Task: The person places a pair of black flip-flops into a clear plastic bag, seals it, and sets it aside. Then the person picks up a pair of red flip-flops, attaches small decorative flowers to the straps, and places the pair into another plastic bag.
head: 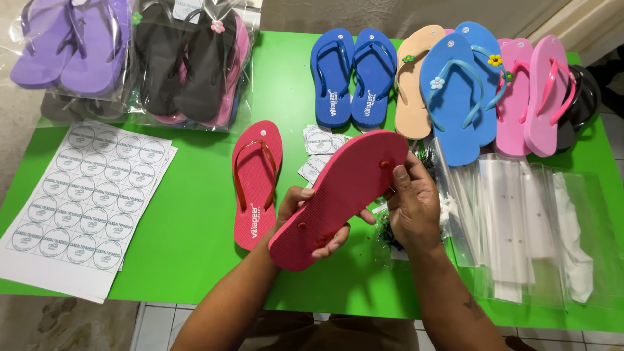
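We have the red sandal (341, 195) up off the green table (195, 214) at the centre of the frame, turned sole-up and slanted from lower left to upper right, which seems meant to bring the strap plugs on its underside within reach. Our left hand (305, 214) comes in from the lower left and cups the heel end from beneath, fingers curled round the edge, thumb over the near rim, steadying it. Our right hand (416, 201) rises from the lower right, wrist bent, fingertips pinched narrow at the toe plug near the sandal's upper end; whether anything small sits between them we cannot tell. Its mate, the second red sandal (257, 182), lies strap-up just left of centre. Across the top run the blue pair (354, 75), tan, light blue and pink ones; bagged sandals (130, 52) sit upper left, a sticker sheet (84, 201) at left, clear plastic bags (520, 227) at right
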